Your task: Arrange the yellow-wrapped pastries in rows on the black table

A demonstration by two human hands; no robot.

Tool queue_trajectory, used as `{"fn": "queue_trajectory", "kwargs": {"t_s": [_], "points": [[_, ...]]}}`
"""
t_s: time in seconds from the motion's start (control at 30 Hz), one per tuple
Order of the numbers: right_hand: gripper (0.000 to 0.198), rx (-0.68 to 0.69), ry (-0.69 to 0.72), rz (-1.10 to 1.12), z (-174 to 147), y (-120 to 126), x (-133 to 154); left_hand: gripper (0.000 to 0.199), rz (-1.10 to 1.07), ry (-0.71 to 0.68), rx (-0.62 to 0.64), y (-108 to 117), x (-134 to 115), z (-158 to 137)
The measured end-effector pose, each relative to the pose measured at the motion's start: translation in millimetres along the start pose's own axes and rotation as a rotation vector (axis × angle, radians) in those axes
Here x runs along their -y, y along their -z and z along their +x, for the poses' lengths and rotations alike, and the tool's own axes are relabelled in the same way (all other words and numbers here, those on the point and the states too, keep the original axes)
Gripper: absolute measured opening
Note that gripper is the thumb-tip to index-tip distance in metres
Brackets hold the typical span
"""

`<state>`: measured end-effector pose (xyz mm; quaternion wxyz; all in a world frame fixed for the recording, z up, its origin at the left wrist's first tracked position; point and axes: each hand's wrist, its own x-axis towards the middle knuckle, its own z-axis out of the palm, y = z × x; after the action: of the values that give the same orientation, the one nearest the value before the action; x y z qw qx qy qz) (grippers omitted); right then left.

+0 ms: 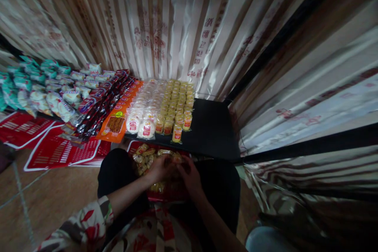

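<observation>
Low between my knees sits a red basket with many small yellow wrapped snack packets in it. Over its right part, my left hand and my right hand come close together, fingers bent and pinching. Between the fingertips is a small shiny snack packet, dim and partly covered by my fingers. Just beyond, yellow snack packets stand in rows on a black table. Beside them on the left are rows of round white wrapped crackers.
Further left on the table lie orange snack bags, dark red packets, white packets and green packets. Red baskets stand below at the left. A pleated curtain hangs behind, with dark bars at the right.
</observation>
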<state>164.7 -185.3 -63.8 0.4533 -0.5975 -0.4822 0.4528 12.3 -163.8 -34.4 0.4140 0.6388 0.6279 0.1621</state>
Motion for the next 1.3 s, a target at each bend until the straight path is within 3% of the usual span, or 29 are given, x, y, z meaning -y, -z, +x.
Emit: {"fn": "queue_trajectory", "kwargs": {"t_s": [0.23,0.33,0.47,0.63,0.83,1.07,1.3], "points": [[0.04,-0.07,0.04,0.0,21,31,30,0.019,-0.21,-0.075,-0.08,-10,-50,12],[0.041,-0.097,0.092,-0.024,41,40,42,0.025,-0.207,-0.16,-0.224,-14,-63,14],[0.041,-0.127,0.163,-0.17,70,48,55,0.04,-0.035,-0.344,-0.399,-24,-62,15],[0.039,-0.149,0.311,-0.334,100,44,58,0.041,0.212,-0.52,-0.336,-34,-54,20],[0.042,-0.125,0.377,-0.402,117,31,54,0.048,0.339,-0.447,-0.28,-39,-55,32],[0.045,-0.152,0.361,-0.345,124,19,55,0.052,0.35,-0.429,-0.237,-37,-59,36],[0.062,-0.181,0.289,-0.263,125,16,43,0.05,0.328,-0.4,-0.226,-35,-61,37]]}}
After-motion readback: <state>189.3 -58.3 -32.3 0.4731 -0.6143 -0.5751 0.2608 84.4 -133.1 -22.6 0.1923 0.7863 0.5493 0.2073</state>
